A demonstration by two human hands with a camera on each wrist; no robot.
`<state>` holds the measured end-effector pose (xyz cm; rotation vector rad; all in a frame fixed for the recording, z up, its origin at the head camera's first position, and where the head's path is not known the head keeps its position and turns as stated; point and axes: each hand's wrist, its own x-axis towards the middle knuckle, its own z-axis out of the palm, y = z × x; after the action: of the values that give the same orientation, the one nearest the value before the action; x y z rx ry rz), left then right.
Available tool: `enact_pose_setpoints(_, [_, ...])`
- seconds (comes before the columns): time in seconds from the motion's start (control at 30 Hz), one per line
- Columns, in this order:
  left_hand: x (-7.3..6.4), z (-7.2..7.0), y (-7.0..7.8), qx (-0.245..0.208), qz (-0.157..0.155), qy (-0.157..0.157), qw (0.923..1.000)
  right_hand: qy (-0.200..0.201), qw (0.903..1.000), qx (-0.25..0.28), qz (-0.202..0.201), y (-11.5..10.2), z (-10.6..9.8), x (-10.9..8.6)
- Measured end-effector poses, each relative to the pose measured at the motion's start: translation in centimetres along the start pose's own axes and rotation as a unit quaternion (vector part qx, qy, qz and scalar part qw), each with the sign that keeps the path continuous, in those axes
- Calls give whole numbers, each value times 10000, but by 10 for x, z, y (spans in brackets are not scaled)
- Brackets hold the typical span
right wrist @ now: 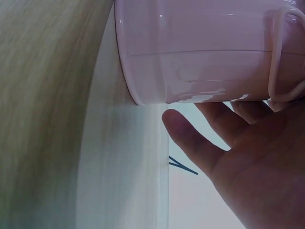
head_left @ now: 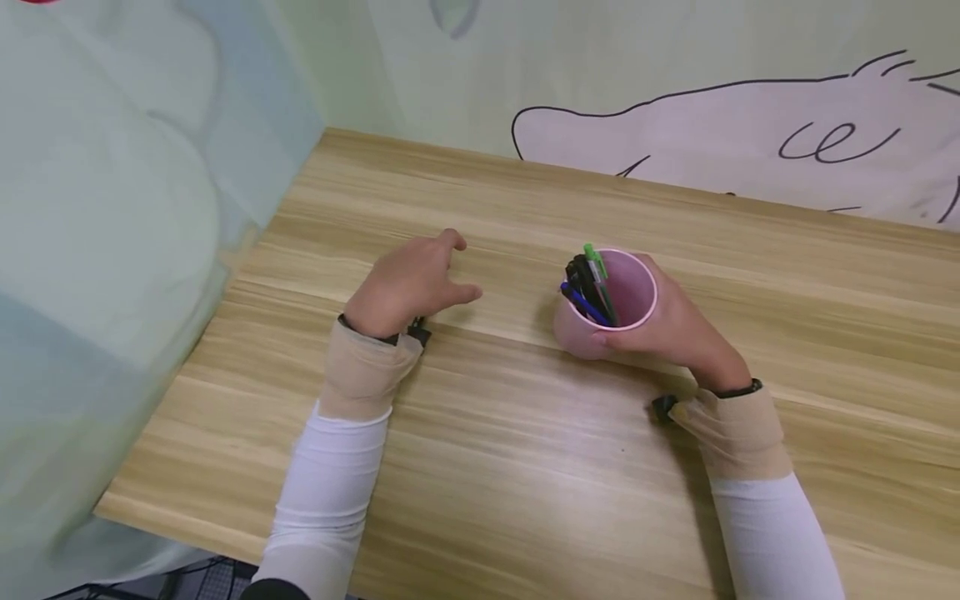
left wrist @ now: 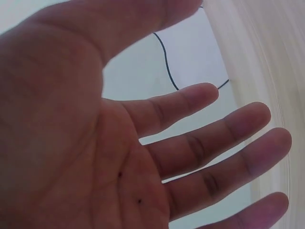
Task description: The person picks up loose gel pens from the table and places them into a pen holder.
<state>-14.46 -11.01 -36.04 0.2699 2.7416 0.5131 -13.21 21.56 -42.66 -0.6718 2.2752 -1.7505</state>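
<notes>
A pink pen cup (head_left: 581,333) with pens in it is on the right of the head view. My right hand (head_left: 675,321) grips it from the right side, thumb at the near wall and fingers largely hidden behind. Black pens (head_left: 581,271), a blue pen (head_left: 585,303) and a green-topped pen (head_left: 595,262) lean against the left of its rim. In the right wrist view the cup's side (right wrist: 205,62) fills the top, with a pink loop handle (right wrist: 275,62) near the palm. My left hand (head_left: 408,283) hovers left of the cup, holding nothing; its fingers (left wrist: 209,148) are spread.
Both hands work over a wood-grain table (head_left: 480,483). A wall covering with line drawings (head_left: 712,125) runs along the back edge, and pale fabric (head_left: 112,250) hangs at the left. Dark cables (head_left: 195,575) show below the near left edge.
</notes>
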Motion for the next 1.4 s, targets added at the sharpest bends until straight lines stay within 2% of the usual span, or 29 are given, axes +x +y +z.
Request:
enact_pose_setpoints(0.2, [0, -2, -8, 42, -128, 26, 9999, -75, 9998, 76, -139, -1, 1, 2])
enact_pose_setpoints(0.47, [2, -1, -10, 205, -340, 1, 9992, -52, 9999, 69, 61, -2, 1, 0])
enact_pose_setpoints(0.63, [3, 1, -12, 355, -482, -47, 9982, -104, 9999, 72, -97, -1, 1, 1])
enact_pose_setpoints(0.87, [5, 2, -14, 431, -497, 4, 9978, -118, 9998, 13, -184, 2, 0, 3])
enact_pose_setpoints(1.13, [5, 2, -13, 404, -479, -60, 9980, -93, 9999, 55, 44, 0, 0, 0])
enact_pose_setpoints(1.4, [6, 4, -14, 373, -561, -86, 9977, -9, 10000, -13, 4, 1, 1, 0])
